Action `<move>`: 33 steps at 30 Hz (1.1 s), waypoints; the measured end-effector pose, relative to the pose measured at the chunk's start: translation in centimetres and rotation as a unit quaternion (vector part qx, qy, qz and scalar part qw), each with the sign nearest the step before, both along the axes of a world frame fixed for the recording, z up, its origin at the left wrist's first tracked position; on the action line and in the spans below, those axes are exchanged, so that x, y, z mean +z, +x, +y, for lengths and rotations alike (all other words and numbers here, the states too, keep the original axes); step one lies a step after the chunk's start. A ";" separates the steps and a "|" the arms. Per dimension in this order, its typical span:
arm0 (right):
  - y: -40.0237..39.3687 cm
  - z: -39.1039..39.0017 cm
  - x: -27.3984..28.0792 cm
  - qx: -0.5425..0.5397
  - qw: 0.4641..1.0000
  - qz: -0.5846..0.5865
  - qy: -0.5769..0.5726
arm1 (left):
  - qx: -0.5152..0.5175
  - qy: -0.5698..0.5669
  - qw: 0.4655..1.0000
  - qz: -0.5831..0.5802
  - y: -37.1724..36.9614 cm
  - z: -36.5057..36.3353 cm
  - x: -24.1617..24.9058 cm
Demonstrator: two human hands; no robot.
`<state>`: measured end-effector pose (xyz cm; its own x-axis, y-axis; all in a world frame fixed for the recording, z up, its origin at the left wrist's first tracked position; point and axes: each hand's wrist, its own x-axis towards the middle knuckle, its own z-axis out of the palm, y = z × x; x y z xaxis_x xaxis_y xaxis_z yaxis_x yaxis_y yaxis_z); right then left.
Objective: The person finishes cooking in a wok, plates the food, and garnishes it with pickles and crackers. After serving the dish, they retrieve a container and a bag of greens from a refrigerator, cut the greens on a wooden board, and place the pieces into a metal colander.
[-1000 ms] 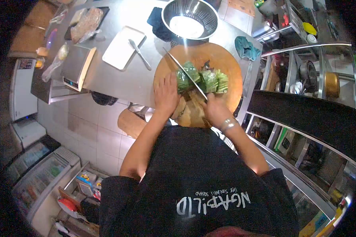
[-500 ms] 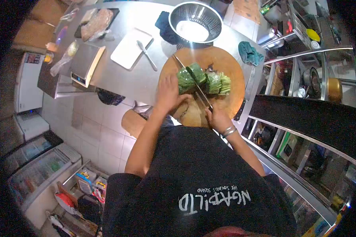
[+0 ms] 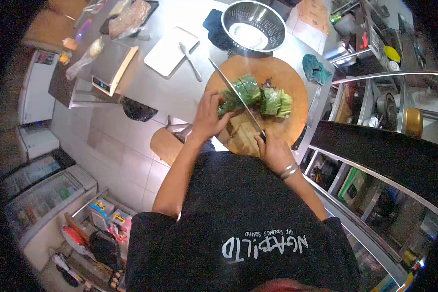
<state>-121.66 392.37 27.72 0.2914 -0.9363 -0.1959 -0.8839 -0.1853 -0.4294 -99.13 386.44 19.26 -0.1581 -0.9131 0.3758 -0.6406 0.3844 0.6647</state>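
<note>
Left hand [image 3: 208, 118] fingers press leafy greens [image 3: 250, 95] on the round wooden board [image 3: 287, 82]; right hand [image 3: 274, 152] fingers wrap the long knife [image 3: 233, 95].

The leafy vegetable [image 3: 250, 95] was green, the round cutting board [image 3: 287, 80] was orange-brown, the metal strainer bowl [image 3: 253, 25] was shiny silver, the cloth [image 3: 316, 69] was blue-green, the small tray [image 3: 168, 51] looked white, and the shirt [image 3: 243, 224] was black with white letters.

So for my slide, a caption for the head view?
Left hand steadies leafy greens on round board; right hand holds knife.
</note>
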 end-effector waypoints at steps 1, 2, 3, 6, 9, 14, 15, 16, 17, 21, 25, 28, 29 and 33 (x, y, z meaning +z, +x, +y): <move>0.0 0.0 0.0 0.001 1.000 0.004 0.000 | 0.012 -0.009 1.000 0.009 -0.4 0.3 -0.1; 0.0 0.0 0.0 -0.002 1.000 0.007 0.009 | 0.013 -0.008 1.000 0.013 -0.5 0.3 -0.2; 0.0 0.1 0.1 -0.004 1.000 0.010 0.018 | 0.015 0.000 0.999 0.028 -0.6 0.4 -0.4; -0.3 0.3 2.0 -0.027 0.989 0.048 0.139 | 0.023 0.006 0.999 0.049 -0.7 0.5 -0.9; -0.5 0.9 3.1 -0.018 0.988 0.062 0.142 | 0.033 0.010 0.998 0.048 -1.0 0.8 -1.3; 1.0 -2.0 -1.2 -0.001 0.990 0.057 0.128 | 0.032 0.041 0.996 0.066 -1.1 0.8 -2.1; 1.8 -3.1 -2.8 -0.022 0.985 0.048 0.162 | 0.023 0.063 0.995 0.068 -1.0 0.8 -2.2; 2.5 -3.8 -4.1 -0.023 0.986 0.048 0.160 | 0.014 0.084 0.994 0.068 -0.9 0.8 -2.3; 3.2 -4.5 -5.2 -0.036 0.989 0.033 0.140 | 0.015 0.081 0.994 0.067 -1.0 0.8 -2.4; 3.5 -4.8 -6.5 -0.050 0.993 0.004 0.108 | 0.027 0.040 0.996 0.074 -1.1 1.0 -2.5; 2.6 -3.9 -6.3 -0.040 0.996 -0.005 0.080 | 0.021 0.021 0.999 0.034 -0.5 1.0 -1.4; 1.2 -2.0 -4.4 -0.026 0.998 -0.006 0.063 | -0.018 -0.002 0.995 0.098 1.3 1.6 0.3; 0.7 -1.1 -3.4 -0.021 0.999 -0.045 -0.004 | -0.015 -0.003 0.995 0.095 1.8 2.1 0.3; 0.0 0.1 -0.7 0.021 0.993 -0.058 -0.096 | 0.042 -0.022 0.993 0.109 2.7 3.7 -0.7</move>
<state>-121.62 392.48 27.00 0.3415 -0.9396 0.0227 -0.8206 -0.3098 -0.4803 -96.48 390.17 18.57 0.0072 -0.9018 0.4321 -0.5137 0.3673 0.7754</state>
